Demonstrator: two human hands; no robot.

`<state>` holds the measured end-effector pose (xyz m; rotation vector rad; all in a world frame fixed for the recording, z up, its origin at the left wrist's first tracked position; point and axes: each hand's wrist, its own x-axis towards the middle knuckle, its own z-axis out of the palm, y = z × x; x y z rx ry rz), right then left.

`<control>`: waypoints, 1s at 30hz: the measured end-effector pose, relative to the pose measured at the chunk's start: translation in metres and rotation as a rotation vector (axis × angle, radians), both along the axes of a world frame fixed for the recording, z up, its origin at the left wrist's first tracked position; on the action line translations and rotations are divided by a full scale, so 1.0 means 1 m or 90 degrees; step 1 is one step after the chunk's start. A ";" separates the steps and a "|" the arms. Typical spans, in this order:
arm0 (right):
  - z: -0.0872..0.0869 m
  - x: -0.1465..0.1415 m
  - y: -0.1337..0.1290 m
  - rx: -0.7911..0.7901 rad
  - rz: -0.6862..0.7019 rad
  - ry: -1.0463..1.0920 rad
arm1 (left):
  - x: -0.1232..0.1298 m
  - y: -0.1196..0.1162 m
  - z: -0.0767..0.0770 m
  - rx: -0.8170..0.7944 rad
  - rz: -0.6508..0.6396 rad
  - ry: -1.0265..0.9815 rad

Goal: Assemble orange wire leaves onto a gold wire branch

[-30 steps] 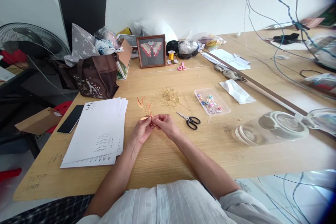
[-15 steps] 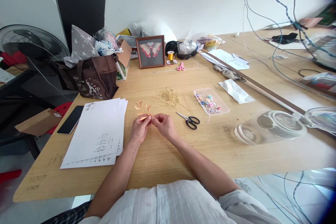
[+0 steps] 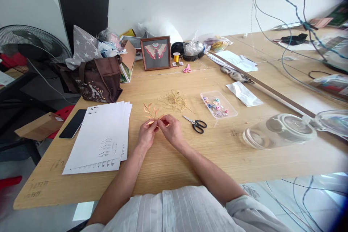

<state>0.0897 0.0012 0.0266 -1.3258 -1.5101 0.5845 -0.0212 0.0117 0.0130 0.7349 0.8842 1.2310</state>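
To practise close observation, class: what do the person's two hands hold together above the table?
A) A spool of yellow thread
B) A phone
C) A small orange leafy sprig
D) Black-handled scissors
C. The left hand and right hand pinch a small orange leafy sprig, while the black-handled scissors lie apart on the table.

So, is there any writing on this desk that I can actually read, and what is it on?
No word, brand or number can be read for certain.
Handwritten marks on the table, near its front left corner: too blurred to read.
Marks on the sheet of paper at the back: too small to read.
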 end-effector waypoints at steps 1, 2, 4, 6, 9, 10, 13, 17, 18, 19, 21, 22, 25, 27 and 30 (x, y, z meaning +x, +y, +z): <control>0.000 0.000 -0.001 0.006 -0.007 -0.011 | 0.000 0.000 0.001 -0.001 -0.007 -0.006; 0.000 -0.001 -0.002 0.015 -0.014 -0.024 | 0.001 0.000 0.001 0.002 -0.005 -0.004; 0.001 -0.003 -0.005 0.044 -0.019 -0.061 | 0.002 0.000 0.002 0.014 0.024 0.011; 0.002 -0.005 -0.008 0.067 -0.005 -0.107 | 0.003 -0.001 0.001 0.028 0.060 0.031; 0.002 -0.008 -0.011 0.062 0.006 -0.170 | 0.006 -0.002 -0.001 0.045 0.100 0.051; 0.002 -0.008 -0.011 0.057 0.004 -0.183 | 0.006 -0.002 -0.002 0.052 0.110 0.055; 0.004 -0.009 -0.011 0.061 -0.005 -0.214 | 0.008 -0.003 -0.004 0.076 0.123 0.063; 0.006 -0.009 -0.012 0.079 -0.002 -0.247 | 0.008 -0.004 -0.007 0.094 0.129 0.075; 0.007 -0.009 -0.012 0.081 -0.003 -0.254 | 0.008 -0.004 -0.008 0.097 0.126 0.076; 0.007 -0.009 -0.012 0.084 -0.004 -0.261 | 0.008 -0.004 -0.008 0.098 0.123 0.075; 0.006 -0.010 -0.012 0.089 -0.013 -0.281 | 0.009 -0.004 -0.008 0.089 0.120 0.071; 0.005 -0.010 -0.012 0.092 -0.020 -0.292 | 0.009 -0.004 -0.007 0.080 0.119 0.066; 0.003 -0.010 -0.011 0.101 -0.030 -0.320 | 0.010 -0.004 -0.005 0.049 0.109 0.043; 0.002 -0.011 -0.010 0.110 -0.028 -0.335 | 0.010 -0.004 -0.004 0.033 0.100 0.024; 0.001 -0.010 -0.010 0.126 -0.030 -0.352 | 0.010 -0.002 -0.005 0.029 0.112 0.028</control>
